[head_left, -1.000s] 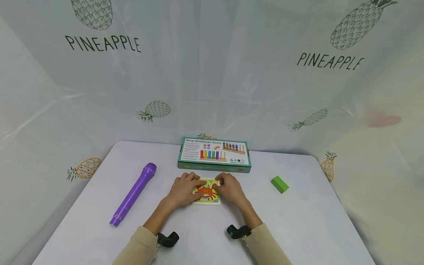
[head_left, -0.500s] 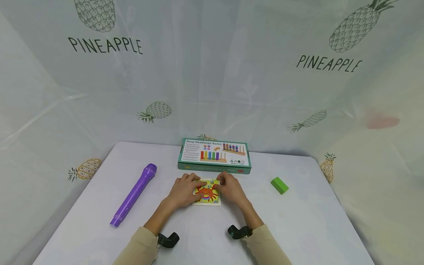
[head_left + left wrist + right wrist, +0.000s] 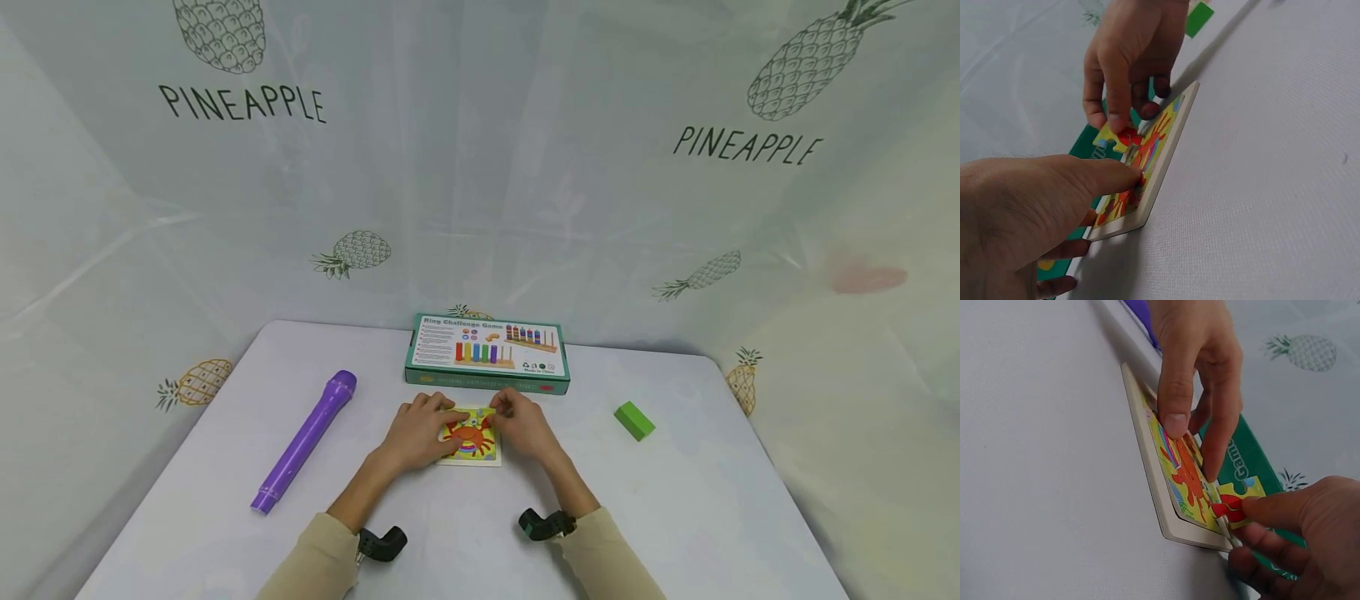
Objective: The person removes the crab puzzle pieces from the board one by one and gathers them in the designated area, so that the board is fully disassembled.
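The puzzle (image 3: 471, 442) lies before the box (image 3: 487, 353), between stick (image 3: 303, 442) left and block (image 3: 634, 421) right.

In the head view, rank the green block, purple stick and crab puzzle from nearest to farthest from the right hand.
1. Crab puzzle: right beside the right hand, on its left.
2. Green block: apart, to its right.
3. Purple stick: far left, beyond the left hand.

2 plain beige sleeves (image 3: 311, 560) and 2 black, bent wrist-worn devices (image 3: 546, 525), 1 per side
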`<state>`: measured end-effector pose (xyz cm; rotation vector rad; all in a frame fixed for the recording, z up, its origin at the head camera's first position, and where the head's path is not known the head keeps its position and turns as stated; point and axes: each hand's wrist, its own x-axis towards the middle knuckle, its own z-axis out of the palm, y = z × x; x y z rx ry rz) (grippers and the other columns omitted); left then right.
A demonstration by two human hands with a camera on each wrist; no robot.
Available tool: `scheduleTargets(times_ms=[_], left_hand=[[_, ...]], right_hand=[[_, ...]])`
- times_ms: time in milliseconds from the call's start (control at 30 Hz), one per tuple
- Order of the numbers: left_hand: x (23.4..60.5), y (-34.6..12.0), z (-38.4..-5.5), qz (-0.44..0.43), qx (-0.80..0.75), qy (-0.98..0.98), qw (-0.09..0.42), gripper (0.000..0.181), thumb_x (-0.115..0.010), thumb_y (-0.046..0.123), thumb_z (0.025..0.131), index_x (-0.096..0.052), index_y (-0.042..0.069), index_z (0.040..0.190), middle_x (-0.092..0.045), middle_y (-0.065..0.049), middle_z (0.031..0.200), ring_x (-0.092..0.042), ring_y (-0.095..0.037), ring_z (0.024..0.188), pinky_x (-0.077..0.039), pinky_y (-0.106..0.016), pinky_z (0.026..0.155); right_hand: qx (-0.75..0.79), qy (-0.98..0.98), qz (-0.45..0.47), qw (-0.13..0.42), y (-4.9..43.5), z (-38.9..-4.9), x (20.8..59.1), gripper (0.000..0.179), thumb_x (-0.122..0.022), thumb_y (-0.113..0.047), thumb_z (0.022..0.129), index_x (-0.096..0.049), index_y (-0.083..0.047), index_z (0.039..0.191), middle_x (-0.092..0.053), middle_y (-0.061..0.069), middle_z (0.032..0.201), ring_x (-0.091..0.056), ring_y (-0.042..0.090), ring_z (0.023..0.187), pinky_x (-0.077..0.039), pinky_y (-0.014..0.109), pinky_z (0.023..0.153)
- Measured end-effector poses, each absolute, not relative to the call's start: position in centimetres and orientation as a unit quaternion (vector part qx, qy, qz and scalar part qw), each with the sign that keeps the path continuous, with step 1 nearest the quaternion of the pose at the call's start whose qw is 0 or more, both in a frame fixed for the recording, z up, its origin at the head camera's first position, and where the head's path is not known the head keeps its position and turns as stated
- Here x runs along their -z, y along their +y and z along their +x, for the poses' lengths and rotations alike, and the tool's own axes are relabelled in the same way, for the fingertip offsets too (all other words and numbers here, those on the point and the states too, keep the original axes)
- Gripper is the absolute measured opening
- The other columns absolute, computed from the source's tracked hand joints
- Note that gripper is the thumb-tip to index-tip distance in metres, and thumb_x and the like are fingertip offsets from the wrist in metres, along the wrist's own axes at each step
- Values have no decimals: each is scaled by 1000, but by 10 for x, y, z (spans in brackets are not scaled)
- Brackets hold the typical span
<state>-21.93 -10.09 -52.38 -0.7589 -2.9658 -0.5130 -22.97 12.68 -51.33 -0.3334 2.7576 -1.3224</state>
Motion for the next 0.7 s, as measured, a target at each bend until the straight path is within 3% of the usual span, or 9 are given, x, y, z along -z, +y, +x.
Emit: scheduleTargets(times_ms=[233,400,700], left_hand=[[522,-99,-219,-241,169,-956,14,44,-71,49,89,-69,31,129,-58,-2,131,-48,-29,121,-41,-55,95],[522,-99,-219,-240,169,-956,18,44,-71,49,89,-69,32,129,-59,-1,131,-48,-28,121,-41,-54,95],[523,-100,-218,-244,181,-953,15,45,-71,47,89,-69,30,130,-59,-3,131,-49,-29,120,-41,-56,95]], right_hand=[[547,830,-90,53,138,-228,508,18,-67,-16,96,-63,-10,113,-68,6,94,-65,25,84,-51,33,71],[582,809,-68,53,157,-223,498,23,-66,-8,95,-63,-1,117,-68,14,95,-69,33,88,-57,46,76],[527,848,10,51,201,-224,510,18,-67,-8,92,-68,-3,109,-67,8,86,-67,19,74,-55,31,66]])
